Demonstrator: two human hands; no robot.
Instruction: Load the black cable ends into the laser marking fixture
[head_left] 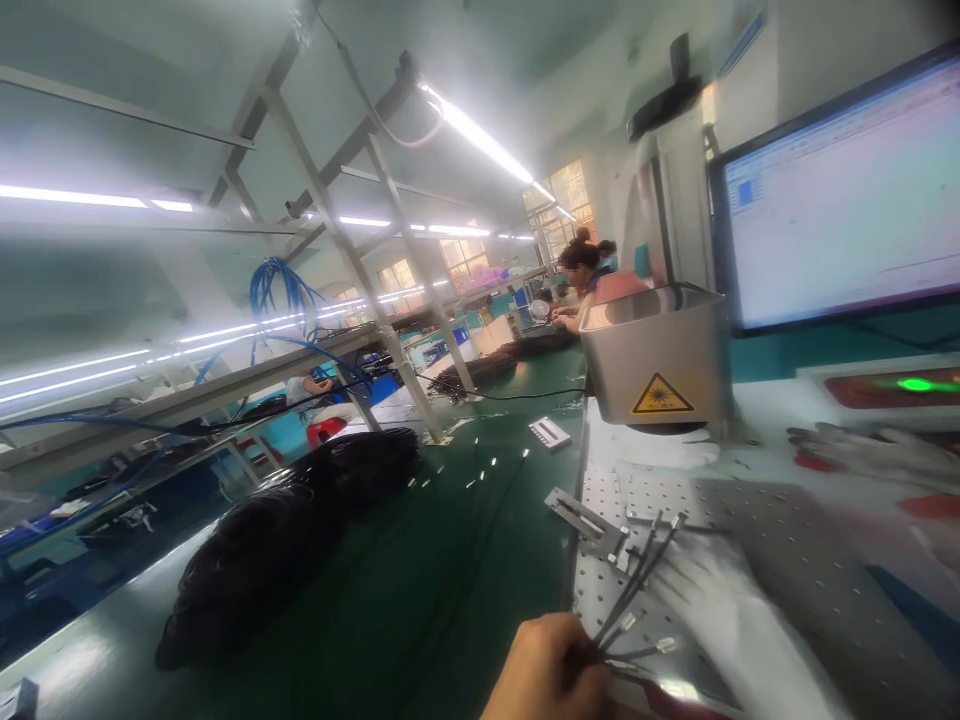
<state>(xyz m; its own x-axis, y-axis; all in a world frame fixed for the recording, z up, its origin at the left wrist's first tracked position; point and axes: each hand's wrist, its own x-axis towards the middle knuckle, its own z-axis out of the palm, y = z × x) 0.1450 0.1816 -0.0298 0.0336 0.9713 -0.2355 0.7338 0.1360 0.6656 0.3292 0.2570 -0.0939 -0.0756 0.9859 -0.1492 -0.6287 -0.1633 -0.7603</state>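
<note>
Cables [634,580], a few black ones with metal tips, fan over the near left part of the perforated plate [602,488]. Their long axis runs away from the person, slanting right; two reach farther, and shorter ends lean right, toward the plate's middle. The left hand [551,665], at the plate's near left corner, is closed round them at the near end, so it is the nearer of the two to their base. The right hand [712,590], in a white glove, comes in over the plate from the right, its fingers pointing left at the tips. Blur hides whether it touches or grips any; the two hands are apart, with the cables spanning the gap.

At the plate's left edge, a slotted bar [581,515] lies just beyond the tips. Left of the plate, the green table [480,560] carries a black coil [300,530]. Beyond the plate stands a metal box [656,360] with a warning sign; to its right are loose gloves [862,452] and, higher, a monitor [844,190]. A co-worker [581,265] sits farther beyond.
</note>
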